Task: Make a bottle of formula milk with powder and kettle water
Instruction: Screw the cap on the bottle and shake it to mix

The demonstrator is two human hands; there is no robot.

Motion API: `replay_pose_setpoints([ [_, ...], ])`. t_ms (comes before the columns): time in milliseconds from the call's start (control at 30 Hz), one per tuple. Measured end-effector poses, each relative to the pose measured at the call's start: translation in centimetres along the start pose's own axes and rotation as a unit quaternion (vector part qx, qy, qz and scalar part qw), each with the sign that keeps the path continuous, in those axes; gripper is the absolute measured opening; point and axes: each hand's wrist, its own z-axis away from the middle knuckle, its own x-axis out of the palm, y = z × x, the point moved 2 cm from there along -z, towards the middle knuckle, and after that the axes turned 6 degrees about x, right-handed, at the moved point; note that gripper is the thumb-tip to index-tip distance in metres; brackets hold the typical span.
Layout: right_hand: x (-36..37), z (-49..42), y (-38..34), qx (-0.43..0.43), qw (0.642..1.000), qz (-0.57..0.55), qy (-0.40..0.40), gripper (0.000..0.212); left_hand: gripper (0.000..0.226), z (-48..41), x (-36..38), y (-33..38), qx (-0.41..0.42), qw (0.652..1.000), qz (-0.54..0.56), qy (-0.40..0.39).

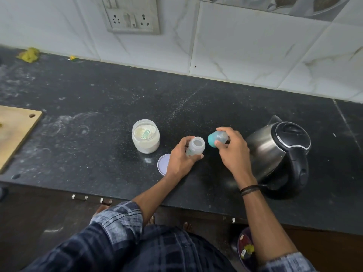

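Black counter (117, 91): left hand (180, 156) wrapped around open bottle (195, 148), right hand (231, 148) pinching its teal cap (217, 138) just beside; set cap down, steady bottle, then fill from 1 kettle (275, 146).

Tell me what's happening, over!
Left hand holds open bottle. Right hand holds its cap. Powder jar open, kettle shut. Nothing blocking.

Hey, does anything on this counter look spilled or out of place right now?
Yes: white powder is dusted and smeared over the black stone counter, with a small patch beside the round lilac lid below the open clear powder jar. Yellow scraps lie by the wall. Nothing looks tipped or broken.
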Motion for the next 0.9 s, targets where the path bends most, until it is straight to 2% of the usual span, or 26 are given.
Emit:
replay_pose_setpoints([
  [167,-1.6,0.6,-1.4,0.002,0.993,-0.118,-0.018,0.038,0.062,-0.1,0.0,-0.2,-0.001,1.0,0.001,-0.009],
  [300,-1.7,0.9,-2.3,-0.016,0.988,-0.148,-0.051,0.04,0.059,-0.2,-0.1,-0.2,0.002,1.0,-0.001,-0.01],
  [667,0.0,0.6,-4.1,-0.081,0.99,0.008,-0.111,0.043,0.066,-0.3,-0.1,-0.3,0.007,1.0,-0.013,-0.022],
  [900,0.6,0.5,-4.5,-0.094,0.986,0.054,-0.124,0.043,0.064,-0.3,-0.1,-0.5,0.015,1.0,-0.015,-0.022],
])
